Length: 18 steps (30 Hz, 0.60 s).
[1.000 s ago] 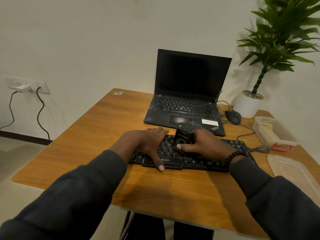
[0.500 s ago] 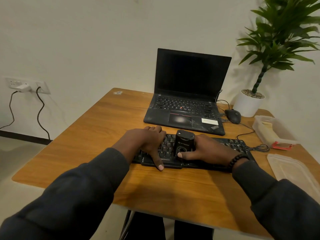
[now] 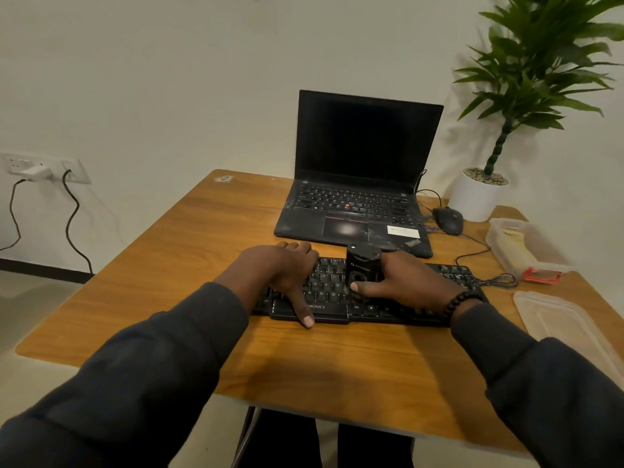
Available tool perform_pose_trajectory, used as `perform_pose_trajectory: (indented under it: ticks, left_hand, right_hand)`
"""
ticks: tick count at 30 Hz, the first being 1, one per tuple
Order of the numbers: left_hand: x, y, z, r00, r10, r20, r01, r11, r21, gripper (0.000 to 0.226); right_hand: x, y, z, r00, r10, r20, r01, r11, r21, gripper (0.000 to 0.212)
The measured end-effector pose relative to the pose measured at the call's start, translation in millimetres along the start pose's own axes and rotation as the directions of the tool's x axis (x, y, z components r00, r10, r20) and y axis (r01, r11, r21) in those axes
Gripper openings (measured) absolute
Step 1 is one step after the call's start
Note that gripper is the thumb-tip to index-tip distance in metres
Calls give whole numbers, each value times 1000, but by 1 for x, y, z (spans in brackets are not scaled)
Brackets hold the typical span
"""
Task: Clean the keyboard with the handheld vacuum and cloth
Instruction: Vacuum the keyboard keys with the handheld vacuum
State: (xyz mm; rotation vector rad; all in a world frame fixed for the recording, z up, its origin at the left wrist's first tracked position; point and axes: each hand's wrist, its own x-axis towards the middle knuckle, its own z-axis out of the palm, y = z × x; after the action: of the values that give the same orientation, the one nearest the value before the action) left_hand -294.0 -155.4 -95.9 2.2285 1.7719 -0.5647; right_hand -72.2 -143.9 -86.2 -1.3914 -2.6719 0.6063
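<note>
One risk: right hand grip clamped on vacuum may pop keys off keyboard; left hand flat, steadying it.

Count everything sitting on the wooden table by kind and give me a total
Keyboards: 1, flat black external keyboard
Vacuums: 1, small black cylindrical handheld vacuum
Laptops: 1, open black laptop
Mice: 1, black wired mouse
Plants: 1, green plant in white pot
Containers: 1, clear plastic tub
Lids: 1, clear plastic lid
Total: 7

An office-like desk corner: wooden table, open laptop, mouse, potted plant.
</note>
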Motion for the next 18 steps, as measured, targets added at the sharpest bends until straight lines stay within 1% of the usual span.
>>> perform_pose_trajectory:
  ticks: [1, 2, 3, 5, 6, 7, 8, 11, 12, 13, 14, 16, 17, 18]
  left_hand:
    - [-1, 1, -1, 1000, -1, -1, 1, 1000, 2, 138]
    - [-1, 1, -1, 1000, -2, -2, 2, 1000, 3, 138]
    - [0, 1, -1, 1000, -1, -3, 1, 1000, -2, 138]
    - [1, 0, 1, 1000, -3, 1, 3, 1000, -14, 139]
    - [1, -1, 1, 1000, -6, 4, 6, 1000, -15, 140]
    - [2, -1, 1, 1000, -8, 6, 8, 1000, -14, 140]
    - [3, -1, 1, 1000, -8, 9, 9, 1000, -10, 141]
    - [3, 0, 1, 1000, -14, 15, 14, 1000, 0, 142]
    - [3, 0, 0, 1000, -15, 16, 15, 1000, 2, 142]
    - [3, 0, 0, 1000, -15, 14, 15, 1000, 4, 142]
    - [3, 0, 1, 1000, -14, 11, 14, 1000, 7, 141]
    - [3, 0, 1, 1000, -12, 9, 12, 1000, 12, 140]
    - [3, 0, 0, 1000, -11, 12, 10, 1000, 15, 140]
    - [3, 0, 0, 1000, -10, 14, 10, 1000, 15, 139]
  right_hand:
    - [0, 0, -1, 999, -13, -38, 12, 999, -35, 46]
    - [0, -1, -2, 998, -19, -55, 18, 1000, -18, 44]
    - [0, 0, -2, 999, -14, -44, 17, 998, 62, 41]
    - [-3, 0, -2, 998, 4, 60, -19, 967, 255, 39]
    - [-5, 1, 0, 995, 0, 98, -28, 961, 275, 41]
    - [-5, 3, 3, 995, 2, 104, -27, 971, 239, 44]
    - [-4, 5, 5, 997, 9, 76, -23, 984, 178, 46]
    - [1, 8, 3, 997, -6, -73, 2, 998, -61, 47]
    - [1, 8, 2, 994, -10, -109, 0, 996, -84, 46]
    - [1, 7, 1, 993, -7, -114, 0, 998, -56, 46]
    - [0, 7, 1, 996, -1, -88, 3, 1000, 22, 45]
    - [-4, 5, 5, 1000, -6, 6, 5, 986, 165, 47]
    - [-6, 6, 7, 999, -11, 38, 5, 984, 176, 48]
    - [-7, 7, 8, 999, -15, 46, 9, 989, 146, 48]
